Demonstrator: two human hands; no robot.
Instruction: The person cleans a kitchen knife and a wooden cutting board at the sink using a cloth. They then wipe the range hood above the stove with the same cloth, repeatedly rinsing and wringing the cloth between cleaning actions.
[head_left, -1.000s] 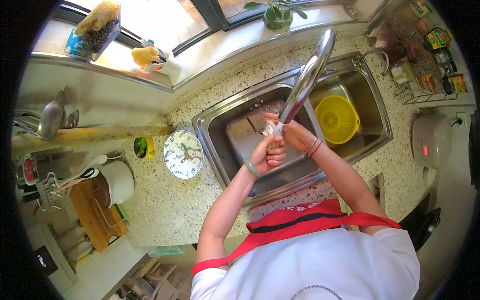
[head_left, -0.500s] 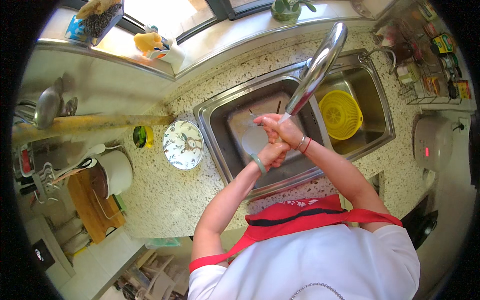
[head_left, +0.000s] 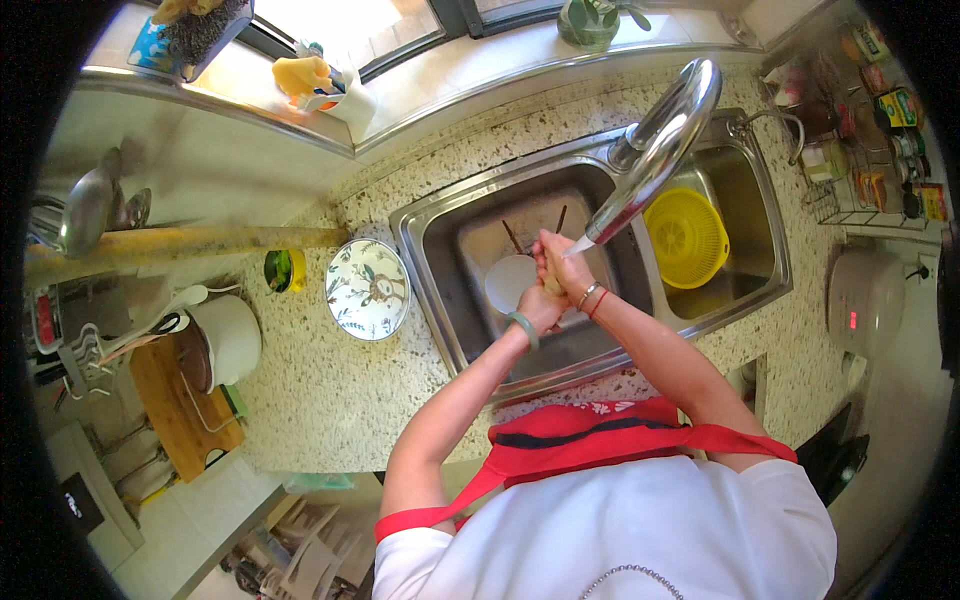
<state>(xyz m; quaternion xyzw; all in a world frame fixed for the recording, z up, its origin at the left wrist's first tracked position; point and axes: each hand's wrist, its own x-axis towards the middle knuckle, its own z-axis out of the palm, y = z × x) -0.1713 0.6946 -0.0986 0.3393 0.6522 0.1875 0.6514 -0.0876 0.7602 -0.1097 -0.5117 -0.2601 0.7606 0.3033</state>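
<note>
While water ran from the spout, you had a small pale lump (head_left: 554, 285) between your two hands, over the left basin (head_left: 446, 262) of the steel sink. Your left hand (head_left: 541, 308) was curled around its lower end, the fingers bent well in; you left too little of it showing to tell what it was. Your right hand (head_left: 568, 270) lay against its upper side, fingers long, close together and only slightly bent, cupped rather than closed. How firmly those fingertips pressed could not be told. The water stream (head_left: 574, 249) fell onto your right hand from the curved faucet (head_left: 655, 170). Just beyond your hands, a white round dish (head_left: 508, 282) sat on the basin floor, with two thin dark sticks (head_left: 512, 236) near it. To your right, a yellow colander (head_left: 686, 240) stood in the other basin; to your left, a deer-patterned plate (head_left: 367, 290) rested on the speckled counter (head_left: 335, 410).
</note>
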